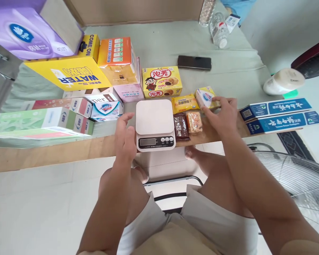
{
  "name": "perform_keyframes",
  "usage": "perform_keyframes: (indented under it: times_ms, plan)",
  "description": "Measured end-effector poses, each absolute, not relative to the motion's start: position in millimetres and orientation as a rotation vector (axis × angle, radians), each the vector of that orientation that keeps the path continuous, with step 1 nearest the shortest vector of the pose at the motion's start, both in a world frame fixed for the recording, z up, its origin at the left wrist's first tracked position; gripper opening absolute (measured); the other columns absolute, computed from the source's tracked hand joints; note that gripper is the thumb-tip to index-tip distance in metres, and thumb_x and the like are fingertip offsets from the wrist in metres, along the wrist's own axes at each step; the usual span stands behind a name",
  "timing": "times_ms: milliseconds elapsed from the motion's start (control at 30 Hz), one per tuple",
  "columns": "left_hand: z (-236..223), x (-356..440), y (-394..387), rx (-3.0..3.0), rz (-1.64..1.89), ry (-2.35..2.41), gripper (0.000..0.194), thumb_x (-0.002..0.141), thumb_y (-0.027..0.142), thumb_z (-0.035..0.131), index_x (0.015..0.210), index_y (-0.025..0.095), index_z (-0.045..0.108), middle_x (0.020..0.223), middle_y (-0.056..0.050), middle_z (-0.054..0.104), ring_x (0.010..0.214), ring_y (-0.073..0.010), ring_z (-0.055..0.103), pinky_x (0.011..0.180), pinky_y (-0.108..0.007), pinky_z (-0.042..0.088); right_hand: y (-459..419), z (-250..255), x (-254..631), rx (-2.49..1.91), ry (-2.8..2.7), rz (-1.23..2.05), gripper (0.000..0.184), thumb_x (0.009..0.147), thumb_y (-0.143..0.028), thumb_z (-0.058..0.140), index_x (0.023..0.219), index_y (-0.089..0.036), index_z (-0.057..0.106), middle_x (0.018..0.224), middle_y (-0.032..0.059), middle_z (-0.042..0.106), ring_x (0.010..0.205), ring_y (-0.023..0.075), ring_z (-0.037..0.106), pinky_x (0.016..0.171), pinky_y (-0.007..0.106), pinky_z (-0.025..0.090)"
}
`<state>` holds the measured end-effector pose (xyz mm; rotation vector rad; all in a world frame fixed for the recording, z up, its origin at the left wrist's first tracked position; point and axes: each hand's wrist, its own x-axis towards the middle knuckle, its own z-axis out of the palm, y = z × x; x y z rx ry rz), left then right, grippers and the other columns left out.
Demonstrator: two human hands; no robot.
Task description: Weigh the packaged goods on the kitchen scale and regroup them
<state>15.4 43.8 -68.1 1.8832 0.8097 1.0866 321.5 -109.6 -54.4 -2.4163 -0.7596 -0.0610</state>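
Note:
My right hand [224, 115] has its thumb and fingers closed on the near and right sides of a small yellow-and-white box [205, 97] with a blue logo, resting on the table. Left of that box lies a yellow soap packet [185, 103]. Nearer me are a brown snack packet [181, 126] and a clear-wrapped snack [194, 122]. A white kitchen scale [154, 118] stands beside them with a bare platform and a blank display. My left hand [125, 136] is at the scale's left edge, fingers loosely bent and apart, holding nothing.
Left are a white soap box [107, 109], long cartons [42, 122], a yellow carton [69, 72] and a purple tissue pack [33, 32]. Behind the scale stands a yellow puff box [162, 82]. A phone [194, 62], toothpaste boxes [281, 115] and a white bottle [284, 81] lie rightward.

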Motion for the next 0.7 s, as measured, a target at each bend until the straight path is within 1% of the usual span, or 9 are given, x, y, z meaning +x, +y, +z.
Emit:
perform_keyframes:
  times_ms: [100, 233, 300, 400, 467, 533, 600, 633, 700]
  plan:
    - [-68.8, 11.9, 46.0, 1.879, 1.11, 0.822, 0.062, 0.102, 0.074, 0.043, 0.132, 0.024, 0.064, 0.136, -0.011, 0.067, 0.133, -0.0272, 0.061, 0.118, -0.044, 0.045, -108.8, -53.9, 318.8, -2.372, -0.754, -0.051, 0.034, 0.087, -0.039, 0.066, 0.116, -0.024, 0.072, 0.122, 0.014, 0.058, 0.124, 0.0313, 0.062, 0.117, 0.054, 0.047]
    - [-69.3, 9.6, 48.9, 1.887, 1.121, 0.823, 0.06, 0.103, 0.072, 0.042, 0.132, 0.024, 0.064, 0.134, -0.01, 0.067, 0.131, -0.0265, 0.061, 0.118, -0.043, 0.045, -106.1, -57.5, 323.7, -2.329, -0.744, -0.031, 0.035, 0.083, -0.034, 0.065, 0.115, -0.023, 0.071, 0.122, 0.0148, 0.058, 0.123, 0.0323, 0.062, 0.118, 0.058, 0.045]
    - [-69.0, 8.6, 48.6, 1.897, 1.116, 0.834, 0.06, 0.104, 0.072, 0.041, 0.132, 0.024, 0.064, 0.133, -0.01, 0.066, 0.131, -0.0268, 0.061, 0.117, -0.043, 0.046, -107.2, -56.5, 319.0, -2.28, -0.775, -0.148, 0.034, 0.083, -0.035, 0.063, 0.114, -0.022, 0.07, 0.121, 0.015, 0.058, 0.121, 0.0322, 0.062, 0.117, 0.06, 0.046]
    - [-67.2, 3.3, 46.9, 1.905, 1.1, 0.877, 0.058, 0.104, 0.071, 0.042, 0.132, 0.024, 0.062, 0.132, -0.011, 0.065, 0.131, -0.0274, 0.06, 0.117, -0.043, 0.046, -107.9, -47.1, 291.4, -2.109, -0.949, -0.378, 0.028, 0.09, -0.037, 0.058, 0.112, -0.022, 0.068, 0.116, 0.0139, 0.06, 0.118, 0.0309, 0.061, 0.113, 0.06, 0.048]
    - [-65.2, -3.4, 47.2, 1.916, 1.104, 0.927, 0.057, 0.105, 0.069, 0.041, 0.131, 0.024, 0.062, 0.131, -0.012, 0.066, 0.13, -0.0282, 0.061, 0.118, -0.044, 0.046, -102.3, -37.3, 261.3, -1.948, -1.131, -0.442, 0.024, 0.094, -0.036, 0.057, 0.112, -0.023, 0.066, 0.112, 0.013, 0.062, 0.115, 0.0303, 0.062, 0.11, 0.058, 0.05]
    - [-62.6, -10.8, 50.5, 1.954, 1.122, 0.978, 0.056, 0.105, 0.068, 0.038, 0.129, 0.023, 0.064, 0.13, -0.013, 0.067, 0.13, -0.0298, 0.061, 0.12, -0.047, 0.046, -89.3, -28.1, 228.0, -1.798, -1.301, -0.428, 0.022, 0.096, -0.034, 0.057, 0.114, -0.024, 0.065, 0.113, 0.0127, 0.064, 0.113, 0.0299, 0.063, 0.107, 0.056, 0.052]
    - [-59.6, -16.6, 56.5, 2.023, 1.108, 1.047, 0.056, 0.106, 0.064, 0.037, 0.131, 0.022, 0.064, 0.139, -0.015, 0.066, 0.138, -0.0315, 0.058, 0.125, -0.049, 0.042, -69.9, -22.5, 197.2, -1.694, -1.434, -0.367, 0.022, 0.096, -0.032, 0.057, 0.116, -0.024, 0.064, 0.115, 0.0127, 0.066, 0.111, 0.0293, 0.064, 0.1, 0.051, 0.055]
    - [-58.1, -18.1, 59.9, 2.063, 1.075, 1.097, 0.056, 0.105, 0.062, 0.038, 0.135, 0.022, 0.064, 0.147, -0.016, 0.063, 0.146, -0.0323, 0.054, 0.128, -0.05, 0.038, -59.0, -21.4, 183.9, -1.667, -1.481, -0.325, 0.023, 0.096, -0.031, 0.056, 0.116, -0.024, 0.064, 0.116, 0.013, 0.066, 0.111, 0.0292, 0.065, 0.098, 0.049, 0.055]
    - [-54.9, -18.2, 65.5, 2.123, 0.936, 1.241, 0.058, 0.103, 0.056, 0.043, 0.147, 0.02, 0.059, 0.164, -0.016, 0.052, 0.16, -0.034, 0.04, 0.134, -0.053, 0.029, -38.4, -22.1, 162.9, -1.662, -1.541, -0.233, 0.025, 0.095, -0.028, 0.055, 0.117, -0.022, 0.064, 0.118, 0.0139, 0.067, 0.113, 0.0296, 0.065, 0.098, 0.048, 0.054]
